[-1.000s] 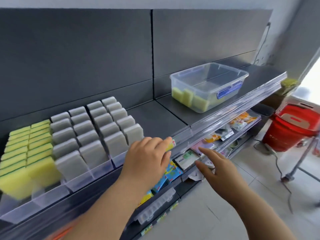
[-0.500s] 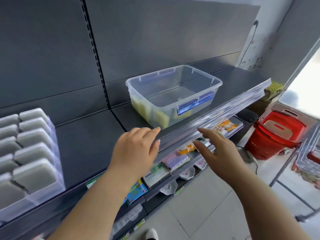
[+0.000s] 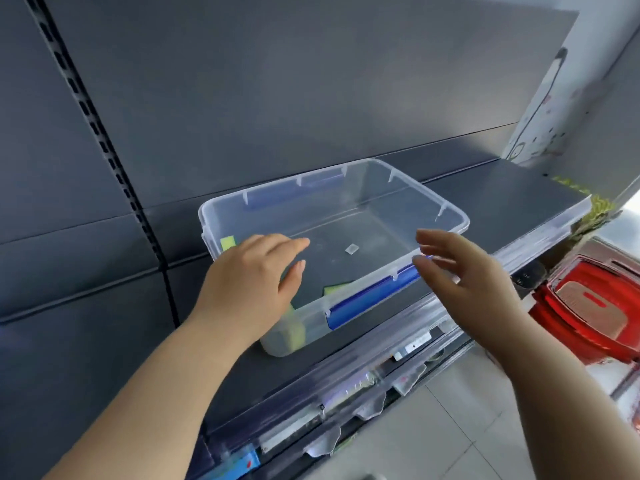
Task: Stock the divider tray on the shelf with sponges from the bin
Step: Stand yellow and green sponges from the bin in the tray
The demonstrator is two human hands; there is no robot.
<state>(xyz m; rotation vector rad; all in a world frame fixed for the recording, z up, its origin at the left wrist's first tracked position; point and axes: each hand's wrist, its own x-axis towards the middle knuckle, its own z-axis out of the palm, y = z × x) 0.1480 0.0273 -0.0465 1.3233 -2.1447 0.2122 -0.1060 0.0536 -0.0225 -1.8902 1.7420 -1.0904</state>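
Note:
A clear plastic bin (image 3: 446,207) with blue latches stands on the dark shelf (image 3: 502,199). Yellow sponges (image 3: 228,242) lie along its near left side, partly hidden by my left hand (image 3: 252,282). That hand hovers over the bin's near left corner with fingers relaxed, holding nothing. My right hand (image 3: 460,271) is open above the bin's front rim at the right, fingers spread, also holding nothing. The divider tray is out of view.
A dark back panel rises behind the shelf. A clear price rail (image 3: 398,344) runs along the shelf's front edge, with packaged goods on the shelves below. A red shopping basket (image 3: 588,306) stands on the tiled floor at the right.
The view has swung right, from the divider tray to the bin. Both hands have moved up and forward from the shelf's front edge to over the bin.

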